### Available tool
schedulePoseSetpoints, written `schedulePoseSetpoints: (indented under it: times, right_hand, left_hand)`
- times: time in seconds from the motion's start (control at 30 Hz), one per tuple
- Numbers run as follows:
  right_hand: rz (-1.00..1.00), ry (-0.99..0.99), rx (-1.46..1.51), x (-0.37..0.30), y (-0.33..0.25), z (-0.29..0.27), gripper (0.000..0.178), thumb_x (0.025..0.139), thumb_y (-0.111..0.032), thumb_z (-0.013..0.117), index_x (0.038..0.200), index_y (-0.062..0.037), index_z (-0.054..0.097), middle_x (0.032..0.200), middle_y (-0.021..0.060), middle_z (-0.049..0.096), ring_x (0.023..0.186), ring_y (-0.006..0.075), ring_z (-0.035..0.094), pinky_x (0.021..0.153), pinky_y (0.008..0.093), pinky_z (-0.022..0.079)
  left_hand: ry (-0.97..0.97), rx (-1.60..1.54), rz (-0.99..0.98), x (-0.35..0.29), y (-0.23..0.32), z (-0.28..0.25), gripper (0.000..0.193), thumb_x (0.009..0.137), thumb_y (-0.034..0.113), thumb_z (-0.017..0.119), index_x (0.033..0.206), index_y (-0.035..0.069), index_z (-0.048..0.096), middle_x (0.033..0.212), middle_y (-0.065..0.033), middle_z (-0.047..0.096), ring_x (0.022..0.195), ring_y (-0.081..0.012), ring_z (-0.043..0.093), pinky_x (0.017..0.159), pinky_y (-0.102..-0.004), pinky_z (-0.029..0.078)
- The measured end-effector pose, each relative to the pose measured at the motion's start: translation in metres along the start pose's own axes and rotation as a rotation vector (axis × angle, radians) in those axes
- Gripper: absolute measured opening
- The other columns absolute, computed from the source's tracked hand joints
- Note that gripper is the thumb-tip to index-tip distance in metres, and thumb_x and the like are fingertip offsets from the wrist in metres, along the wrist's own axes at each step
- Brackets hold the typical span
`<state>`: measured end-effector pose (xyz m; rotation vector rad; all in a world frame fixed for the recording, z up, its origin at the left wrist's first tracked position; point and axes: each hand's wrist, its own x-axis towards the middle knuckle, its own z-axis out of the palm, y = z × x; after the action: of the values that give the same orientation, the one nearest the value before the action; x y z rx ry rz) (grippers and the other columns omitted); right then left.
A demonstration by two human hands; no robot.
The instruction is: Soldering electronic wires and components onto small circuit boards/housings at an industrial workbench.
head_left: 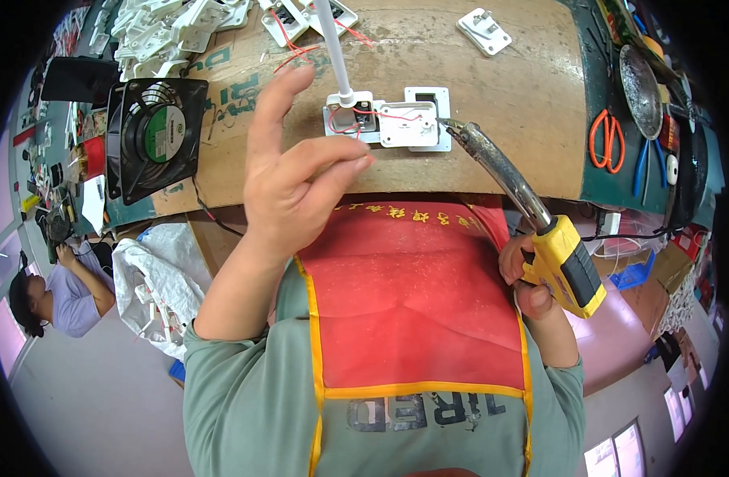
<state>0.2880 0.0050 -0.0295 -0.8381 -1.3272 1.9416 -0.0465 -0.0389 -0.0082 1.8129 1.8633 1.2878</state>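
On the table's front part lies a white plastic housing (409,126) beside an open white socket case (337,119), with thin red wires (396,115) running between them. My left hand (293,179) is just in front of the case, thumb and one finger pinched together, another finger raised. A red wire runs down toward the pinch; what the fingertips hold, if anything, is too small to make out. My right hand (523,274) is closed around a yellow-and-black soldering gun (570,266). Its tip is at the housing's right edge. A white rod (334,52) stands over the case.
A black fan (156,139) stands at the left, near a pile of white plastic parts (174,36). A white plug part (484,32) lies farther back. Orange-handled scissors (607,141) and blue-handled pliers (649,165) are at the right. Another person (70,290) sits at far left.
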Motion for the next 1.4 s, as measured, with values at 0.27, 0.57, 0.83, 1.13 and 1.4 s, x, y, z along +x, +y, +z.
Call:
schedulePoseSetpoints:
  times: [0.27,0.57,0.83,1.13,1.4]
  right_hand:
    - [-0.066,-0.088,0.127,-0.005,0.005,-0.012,0.05,0.08,-0.033,0.083,0.108,-0.0005,0.057,0.084,0.0068,0.057,0.068,0.0158,0.054,0.059,0.0274,0.044]
    - [-0.133,-0.24,-0.069,-0.001,0.014,-0.025,0.021,0.084,-0.022,0.073,0.084,-0.0043,0.061,0.071,0.0052,0.056,0.059,0.0186,0.052,0.055,0.0317,0.042]
    - [-0.105,-0.117,-0.1,-0.005,0.009,-0.013,0.026,0.086,-0.027,0.073,0.08,-0.0052,0.06,0.069,0.0041,0.056,0.057,0.0183,0.052,0.054,0.0302,0.041]
    - [-0.11,-0.135,-0.171,0.001,0.003,-0.006,0.031,0.087,-0.032,0.073,0.078,-0.0058,0.059,0.068,0.0044,0.056,0.058,0.019,0.053,0.053,0.0306,0.041]
    - [-0.096,-0.094,-0.151,-0.004,0.005,-0.005,0.032,0.087,-0.033,0.073,0.085,-0.004,0.06,0.071,0.0046,0.057,0.059,0.0182,0.054,0.054,0.0298,0.042]
  left_hand:
    - [-0.074,0.137,-0.037,0.022,0.017,0.025,0.01,0.075,0.011,0.079,0.084,0.009,0.075,0.147,-0.0232,0.042,0.139,-0.0459,0.035,0.112,-0.0498,0.032]
    - [-0.123,0.161,-0.063,0.028,0.02,0.025,0.008,0.078,0.012,0.078,0.083,0.007,0.073,0.146,-0.0247,0.044,0.137,-0.0396,0.042,0.11,-0.0411,0.035]
    - [-0.113,0.111,-0.077,0.029,0.018,0.027,0.009,0.077,0.01,0.078,0.083,0.006,0.073,0.145,-0.025,0.045,0.135,-0.0381,0.045,0.107,-0.04,0.038]
    - [-0.105,0.108,-0.106,0.027,0.02,0.028,0.007,0.077,0.009,0.078,0.082,0.006,0.072,0.145,-0.0246,0.044,0.133,-0.0374,0.047,0.104,-0.0388,0.042]
    - [-0.092,0.096,-0.119,0.026,0.019,0.03,0.007,0.077,0.008,0.077,0.082,0.006,0.073,0.146,-0.0242,0.044,0.133,-0.0368,0.048,0.102,-0.0379,0.044]
